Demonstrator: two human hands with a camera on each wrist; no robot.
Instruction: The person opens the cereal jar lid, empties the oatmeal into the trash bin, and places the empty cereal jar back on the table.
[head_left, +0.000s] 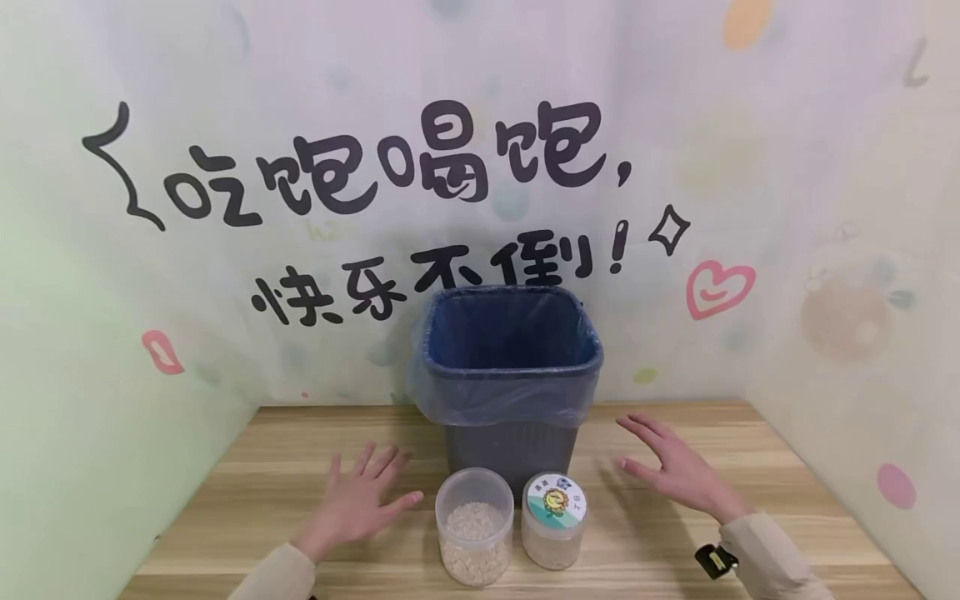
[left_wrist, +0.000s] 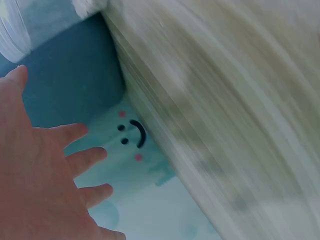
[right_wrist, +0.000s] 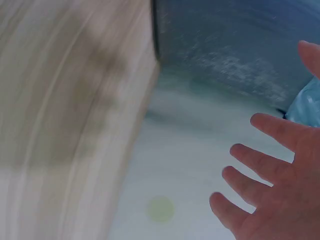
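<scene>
My left hand (head_left: 354, 507) has its fingers spread and holds nothing, just left of an uncovered clear plastic jar (head_left: 476, 554) partly filled with pale flakes. Right beside that jar stands a smaller clear jar (head_left: 551, 546) with a round sunflower label (head_left: 555, 502) on top. Behind both jars is a dark blue trash bin (head_left: 513, 450), lined with a translucent blue bag (head_left: 510, 400). To the right of the bin, my right hand (head_left: 678, 473) is also empty, its fingers apart. In the left wrist view, part of a clear jar (left_wrist: 22, 27) shows beyond the thumb.
All of these stand on a wood-grain table (head_left: 300, 450) that runs back to a wall (head_left: 360, 358) with large black lettering and pastel spots. Side walls close in at left and right. A black strap device (head_left: 716, 561) sits at the right sleeve.
</scene>
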